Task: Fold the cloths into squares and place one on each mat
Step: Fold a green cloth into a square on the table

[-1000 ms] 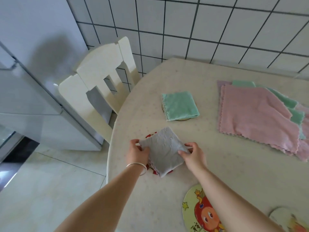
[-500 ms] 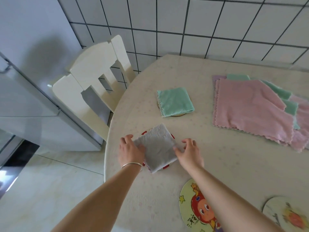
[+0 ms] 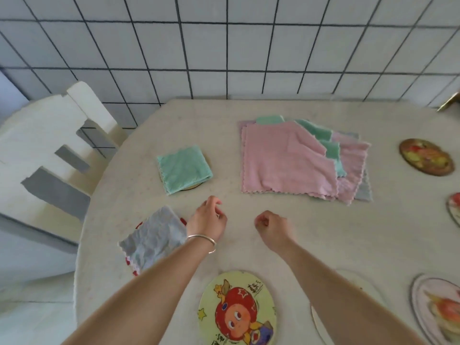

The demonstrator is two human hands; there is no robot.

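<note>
Head view tells me two mats are served, by the folded square green cloth (image 3: pixel 184 168) and folded grey cloth (image 3: pixel 154 236), while my left hand (image 3: pixel 207 220) and right hand (image 3: pixel 270 229) hang with loosely curled, empty grip, the flat pink-and-green cloth pile (image 3: pixel 293 158) unfolded, and the round cartoon mat (image 3: pixel 237 308) on the desk (image 3: pixel 323 232) bare.

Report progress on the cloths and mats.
Done: a folded green cloth and a folded grey cloth each lie on a mat. In hand: nothing; left hand and right hand hold nothing. Left: the pink pile is unfolded, and the cartoon mat and others are bare.
</note>
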